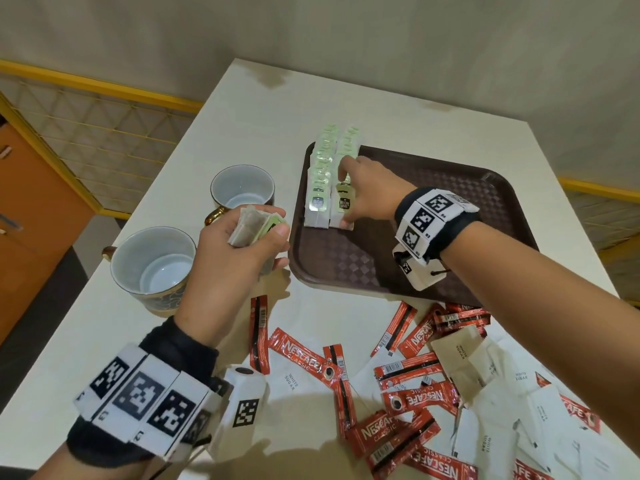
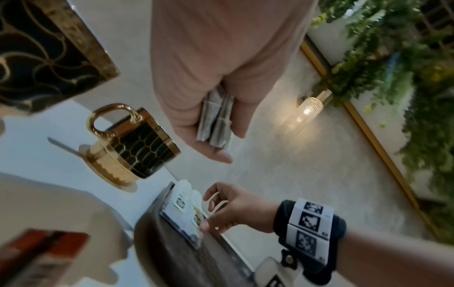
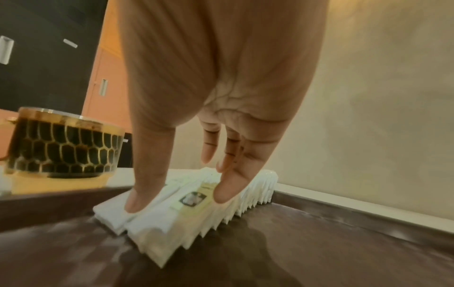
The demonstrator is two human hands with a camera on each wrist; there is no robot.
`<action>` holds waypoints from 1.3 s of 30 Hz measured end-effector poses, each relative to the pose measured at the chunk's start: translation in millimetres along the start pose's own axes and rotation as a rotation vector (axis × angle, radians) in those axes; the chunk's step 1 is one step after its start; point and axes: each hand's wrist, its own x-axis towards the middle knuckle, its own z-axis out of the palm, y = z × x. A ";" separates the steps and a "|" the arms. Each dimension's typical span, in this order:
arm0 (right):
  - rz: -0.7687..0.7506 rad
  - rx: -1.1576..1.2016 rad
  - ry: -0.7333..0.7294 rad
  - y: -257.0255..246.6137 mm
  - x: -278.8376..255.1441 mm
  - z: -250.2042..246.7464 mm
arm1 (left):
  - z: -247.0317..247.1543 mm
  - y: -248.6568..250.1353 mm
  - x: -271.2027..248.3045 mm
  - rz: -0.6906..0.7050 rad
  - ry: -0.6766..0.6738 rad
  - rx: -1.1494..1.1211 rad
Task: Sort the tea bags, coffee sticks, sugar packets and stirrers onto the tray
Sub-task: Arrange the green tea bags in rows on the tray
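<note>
The right hand (image 1: pixel 360 188) presses spread, straight fingers on the 2 overlapped tea-bag rows (image 1: pixel 327 174) at the brown tray's (image 1: pixel 450 216) far-left corner, while the left hand (image 1: pixel 239 247) pinches spare tea bags (image 1: pixel 251 226); light, soft, crushable paper, probably best held by flat faces.

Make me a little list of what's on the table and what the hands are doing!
tray: brown tray, two rows of tea bags at its far left corner
left hand: left hand holds a small bunch of tea bags above the table
right hand: right hand with thumb and fingers on the right-hand row
coffee sticks: red coffee sticks loose on the table, off the tray
sugar packets: white sugar packets mixed among them
cups: two empty cups left of the tray
stirrers: none seen
</note>
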 end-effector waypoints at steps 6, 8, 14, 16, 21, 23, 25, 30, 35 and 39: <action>0.063 0.717 0.142 -22.3 -32.9 -21.7 | 12.7 16.2 21.4 -0.467 -0.117 -0.472; 0.055 0.920 0.143 -31.8 -52.8 -27.2 | 15.8 22.7 26.0 -0.579 -0.190 -0.612; -0.003 0.985 0.051 -37.8 -94.2 -22.3 | 26.7 20.8 24.6 -0.462 -0.349 -0.537; -0.005 0.997 0.098 -37.9 -100.5 -16.8 | 30.0 17.9 23.2 -0.440 -0.359 -0.525; 0.052 0.964 0.276 -34.5 -114.4 -16.3 | 34.2 16.6 19.8 -0.461 -0.402 -0.561; 0.105 0.978 0.351 -26.2 -122.2 -24.2 | 33.1 15.3 22.3 -0.478 -0.383 -0.590; 0.148 1.088 0.400 -19.0 -132.3 -33.6 | 32.2 13.1 25.7 -0.469 -0.352 -0.593; 0.207 1.594 0.193 -29.9 -143.3 -27.2 | 43.7 8.9 26.7 -0.435 -0.345 -0.670; 0.271 1.526 0.221 -48.3 -125.3 -1.7 | 55.0 6.9 28.3 -0.393 -0.369 -0.720; 0.256 1.479 0.295 -51.9 -114.2 4.5 | 55.3 3.0 30.6 -0.409 -0.329 -0.656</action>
